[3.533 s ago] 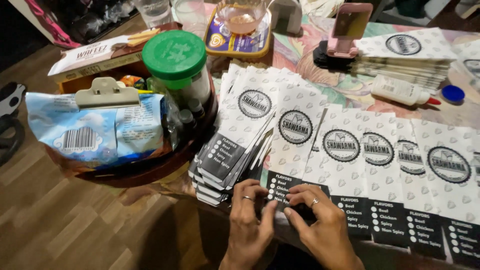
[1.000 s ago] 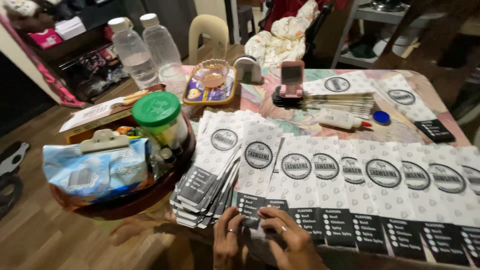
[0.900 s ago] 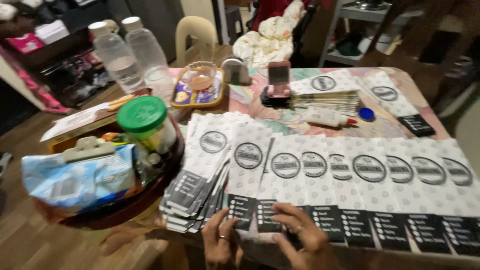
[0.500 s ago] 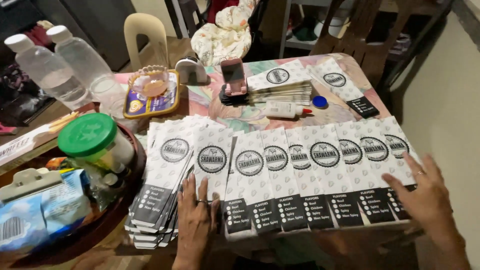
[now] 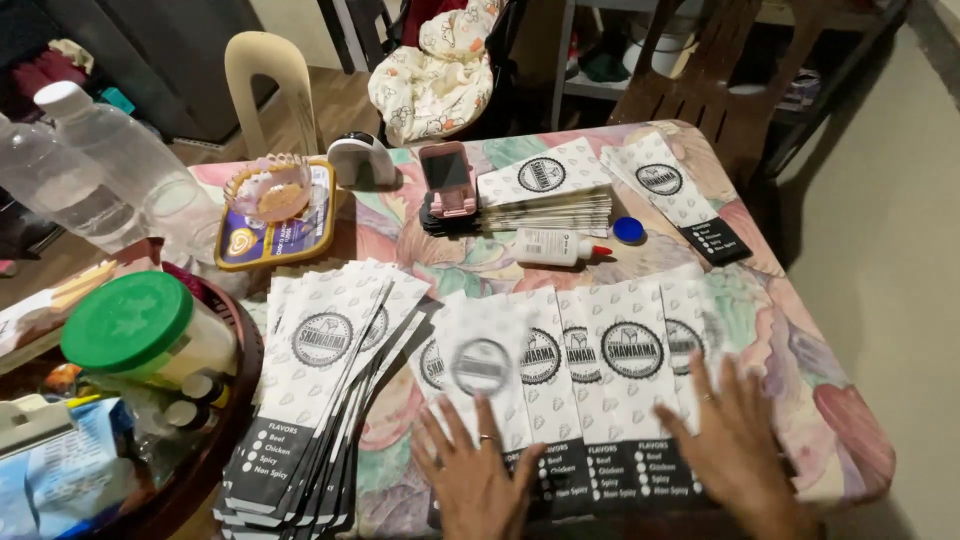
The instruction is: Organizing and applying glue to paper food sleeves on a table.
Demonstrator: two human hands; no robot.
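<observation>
Currently both palms lie flat, fingers spread, gripping nothing: left hand (image 5: 478,478) and right hand (image 5: 738,450) press the near ends of the overlapped row of paper sleeves (image 5: 590,370) at the table's front. Risk, as I judge it: uneven pressure could skew the overlap (one sleeve already looks blurred). The fanned sleeve stack (image 5: 315,400) lies just beside, and the glue bottle (image 5: 555,246) behind; stray glue would bond sleeves.
</observation>
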